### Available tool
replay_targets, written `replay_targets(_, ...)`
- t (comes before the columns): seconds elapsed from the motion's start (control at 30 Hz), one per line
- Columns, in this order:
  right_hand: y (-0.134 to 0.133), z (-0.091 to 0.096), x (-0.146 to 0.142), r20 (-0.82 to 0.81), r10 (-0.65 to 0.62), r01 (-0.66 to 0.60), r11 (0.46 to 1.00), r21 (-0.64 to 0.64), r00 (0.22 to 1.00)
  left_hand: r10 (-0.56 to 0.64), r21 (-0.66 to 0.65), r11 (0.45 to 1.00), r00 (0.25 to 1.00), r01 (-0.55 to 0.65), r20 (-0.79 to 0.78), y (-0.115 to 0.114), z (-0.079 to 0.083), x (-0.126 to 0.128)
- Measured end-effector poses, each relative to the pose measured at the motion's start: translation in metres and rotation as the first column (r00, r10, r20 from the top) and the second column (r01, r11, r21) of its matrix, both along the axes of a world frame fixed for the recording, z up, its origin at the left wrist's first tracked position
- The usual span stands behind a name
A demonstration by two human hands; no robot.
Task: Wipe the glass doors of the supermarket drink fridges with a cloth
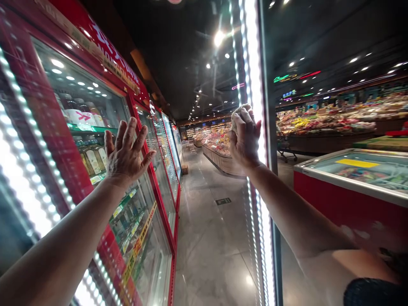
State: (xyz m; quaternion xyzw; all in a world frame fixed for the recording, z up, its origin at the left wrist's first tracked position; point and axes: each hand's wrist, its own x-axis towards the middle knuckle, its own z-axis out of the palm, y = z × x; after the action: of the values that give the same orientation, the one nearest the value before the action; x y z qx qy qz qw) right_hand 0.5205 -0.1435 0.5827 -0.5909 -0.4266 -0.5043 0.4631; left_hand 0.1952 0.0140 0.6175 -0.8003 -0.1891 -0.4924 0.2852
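My right hand (245, 140) presses a pale, crumpled cloth (236, 115) toward a glass pane, close beside a bright LED strip (255, 63) along the pane's edge. Its fingers curl over the cloth, which is partly hidden. My left hand (126, 155) is raised with fingers spread and palm turned away, holding nothing. Whether that palm touches the glass I cannot tell. Beyond it, a red-framed drinks fridge (135, 108) shows bottles (86, 112) on its shelves. Another band of LED lights (22, 170) runs down the left side.
A polished floor aisle (207, 238) runs ahead between red fridges on the left and a curved produce display (219, 157). To the right stands a red chest freezer (338, 199) with a glass top. A dark metal edge (270, 127) borders the pane.
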Motion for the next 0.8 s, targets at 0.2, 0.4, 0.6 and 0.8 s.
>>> replay_targets(0.2,0.016,-0.010,-0.016,0.004,0.079,-0.079,0.993,0.090,0.997,0.000,-0.014,1.000,1.000,0.000,-0.003,0.010,-0.012,-0.017)
replay_targets(0.4,0.036,-0.011,-0.044,-0.036,0.184,-0.179,0.978,0.106,0.982,0.096,-0.015,0.995,0.995,-0.096,-0.012,0.027,-0.030,-0.046)
replay_targets(0.6,0.060,-0.011,-0.078,-0.057,0.208,-0.206,0.978,0.041,0.976,0.184,-0.059,0.981,0.983,-0.184,-0.004,0.037,-0.048,-0.076)
replay_targets(0.8,0.081,-0.011,-0.119,-0.041,0.241,-0.241,0.970,-0.009,0.970,0.258,-0.132,0.957,0.966,-0.257,-0.009,0.041,-0.060,-0.094)
